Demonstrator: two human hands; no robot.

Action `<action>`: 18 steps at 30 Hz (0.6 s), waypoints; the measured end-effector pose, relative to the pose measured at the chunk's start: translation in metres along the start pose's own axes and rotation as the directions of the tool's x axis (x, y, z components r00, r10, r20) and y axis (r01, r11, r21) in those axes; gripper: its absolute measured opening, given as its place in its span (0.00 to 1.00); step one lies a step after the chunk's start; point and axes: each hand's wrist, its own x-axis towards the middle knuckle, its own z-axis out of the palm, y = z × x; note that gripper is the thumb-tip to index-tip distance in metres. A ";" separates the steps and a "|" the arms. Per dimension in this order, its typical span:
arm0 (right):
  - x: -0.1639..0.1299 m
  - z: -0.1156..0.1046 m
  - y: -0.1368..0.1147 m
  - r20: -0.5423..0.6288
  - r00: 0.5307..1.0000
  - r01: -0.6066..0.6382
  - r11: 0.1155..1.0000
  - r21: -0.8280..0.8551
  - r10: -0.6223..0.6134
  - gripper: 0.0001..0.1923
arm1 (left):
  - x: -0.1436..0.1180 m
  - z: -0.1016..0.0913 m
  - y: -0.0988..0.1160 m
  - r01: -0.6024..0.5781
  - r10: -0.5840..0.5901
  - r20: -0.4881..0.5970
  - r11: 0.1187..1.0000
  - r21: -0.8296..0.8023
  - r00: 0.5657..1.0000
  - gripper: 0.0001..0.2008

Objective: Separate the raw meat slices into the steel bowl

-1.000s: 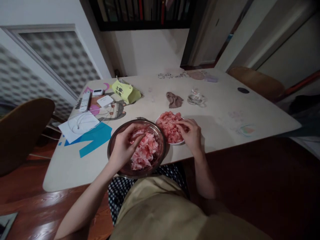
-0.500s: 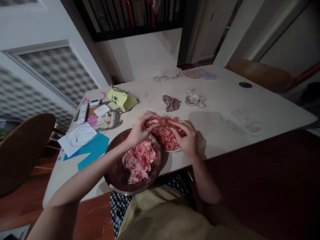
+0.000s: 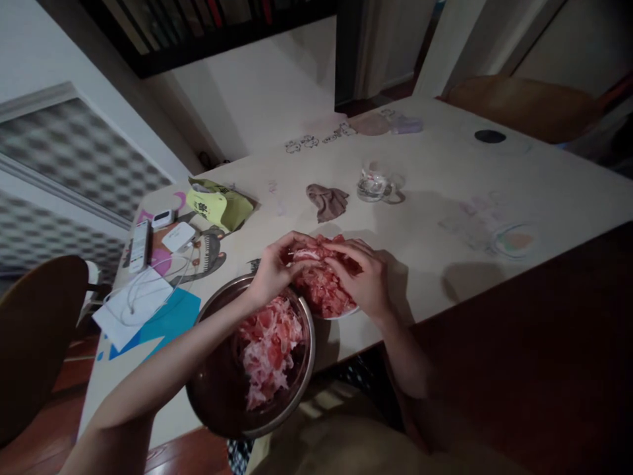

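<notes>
Over the round white dish on the pale desk, my left hand pinches a reddish, white-streaked strip of raw meat between thumb and fingers. My right hand curls over the chopped red meat in that dish; whether it grips any, I cannot tell. Just beside, a round, shiny metal bowl of pale pink meat slices overhangs the desk's near edge.

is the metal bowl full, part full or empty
Part full: meat is heaped toward the right of the bowl, and bare metal shows at the left.
</notes>
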 end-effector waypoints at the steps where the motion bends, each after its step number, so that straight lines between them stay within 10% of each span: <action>1: 0.000 -0.001 0.001 0.003 1.000 0.018 1.000 -0.004 -0.018 0.13 | 0.001 0.000 -0.001 0.011 -0.011 -0.003 1.000 0.006 1.000 0.17; 18: 0.005 -0.039 0.025 -0.052 0.989 -0.144 0.981 -0.130 0.138 0.09 | 0.014 -0.010 -0.013 0.100 -0.103 0.044 0.992 0.073 0.994 0.14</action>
